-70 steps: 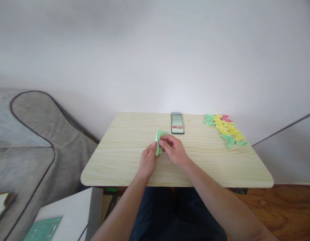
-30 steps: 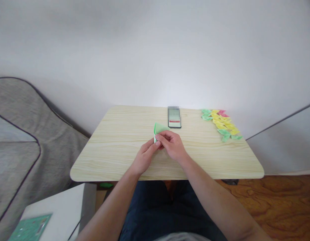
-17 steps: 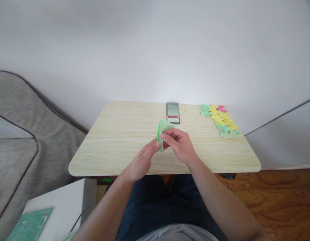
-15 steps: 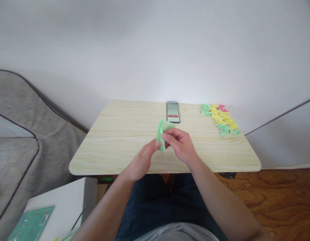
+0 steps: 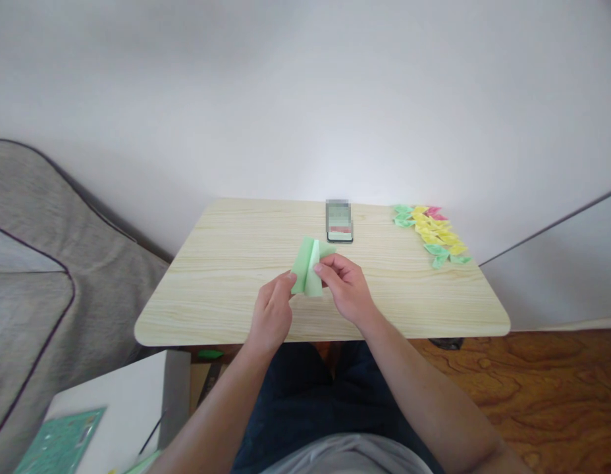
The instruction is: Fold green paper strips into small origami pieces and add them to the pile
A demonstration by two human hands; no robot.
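A piece of light green folded paper (image 5: 313, 273) is held up over the table's middle, partly unfolded, with a crease running down it. My left hand (image 5: 274, 303) pinches its lower left edge between thumb and fingers. On the other side, my right hand (image 5: 345, 283) grips the right part, thumb in front and fingers behind. A pointed green flap sticks out above the right fingers. The back of the paper is hidden from me.
A phone (image 5: 340, 224) lies beyond the paper on the wooden table (image 5: 211, 276). Several folded green, yellow and pink paper pieces (image 5: 434, 230) lie at the right. Below left stands a white box (image 5: 122, 388) bearing a green packet (image 5: 63, 441); a grey sofa (image 5: 103, 276) is at the left.
The green paper has been opened out, its left part now spread flat towards me. My left hand has moved left with that edge, while my right hand has shifted slightly left.
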